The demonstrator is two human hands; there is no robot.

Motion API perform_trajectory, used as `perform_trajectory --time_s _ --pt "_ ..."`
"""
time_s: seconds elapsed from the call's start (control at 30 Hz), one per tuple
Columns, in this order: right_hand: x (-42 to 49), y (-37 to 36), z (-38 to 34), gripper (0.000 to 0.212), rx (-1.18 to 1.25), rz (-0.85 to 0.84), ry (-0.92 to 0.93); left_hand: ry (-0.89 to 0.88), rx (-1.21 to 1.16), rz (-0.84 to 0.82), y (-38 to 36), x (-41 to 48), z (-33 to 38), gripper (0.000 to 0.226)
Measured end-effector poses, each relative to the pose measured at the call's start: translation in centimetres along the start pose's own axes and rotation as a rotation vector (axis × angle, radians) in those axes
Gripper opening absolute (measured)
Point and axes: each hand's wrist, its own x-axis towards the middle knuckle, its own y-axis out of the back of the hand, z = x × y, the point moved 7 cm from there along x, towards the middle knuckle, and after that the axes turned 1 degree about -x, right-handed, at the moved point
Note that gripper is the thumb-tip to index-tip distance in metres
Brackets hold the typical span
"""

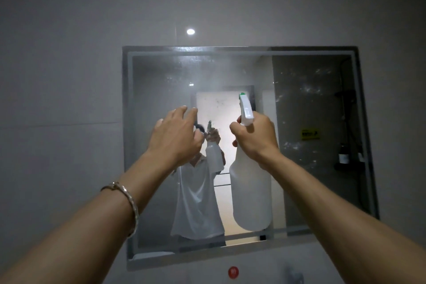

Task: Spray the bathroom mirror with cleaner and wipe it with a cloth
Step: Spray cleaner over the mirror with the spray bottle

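Mirror [311, 104]: rectangular, framed, fixed on a pale tiled wall [69, 76]; the landmark for every place below.
Mirror surface: white droplet specks on its dark right part; a hazy cloud of mist over its upper middle.
Spray bottle [252, 191]: translucent white, upright, held in front of the mirror's centre-right, apart from the glass; white trigger head with a green nozzle tip aimed at the mirror's upper middle.
Right hand [255, 138]: fingers wrapped tight around the bottle's neck just under the trigger head; the index finger curls round the front, where the trigger itself is hidden.
Left hand [177, 134]: raised in front of the mirror's centre-left, fingers loosely spread and slightly curled, holding nothing; whether the fingertips touch the glass cannot be told.
Bracelet [125, 198]: thin metal band on the left forearm, below the mirror's lower left corner.
Reflection: a person in a white shirt with the bottle raised, against a bright doorway.
Red round sticker [233, 272]: on the wall just below the mirror's bottom edge.
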Motion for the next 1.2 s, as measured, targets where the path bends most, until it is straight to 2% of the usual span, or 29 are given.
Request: perform_trajectory --time_s 0.13,0.37,0.57,0.9,1.03,1.2 --pt "-0.3 1.1 1.1 0.025 0.02 -0.001 -0.046 -0.022 -0.025 -0.001 -0.5 0.1 0.5 0.047" --pt "-0.1 3.2 1.3 0.019 0.001 0.02 -0.008 -0.031 -0.042 -0.008 -1.4 0.6 2.0 0.05" --pt "0.2 5.2 2.7 0.021 -0.073 0.001 -0.008 -0.003 -0.057 0.013 -1.6 1.4 3.8 0.05" --pt "4.0 10.4 6.8 0.018 -0.048 0.011 0.035 -0.006 -0.055 0.022 -3.4 3.9 10.9 0.052" --pt "4.8 12.2 9.2 0.018 -0.082 0.021 0.013 -0.009 -0.042 0.008 -4.5 4.5 13.3 0.052" --pt "5.4 14.7 11.4 0.021 -0.006 0.014 -0.042 -0.002 -0.039 0.007 -5.7 5.1 16.0 0.052"
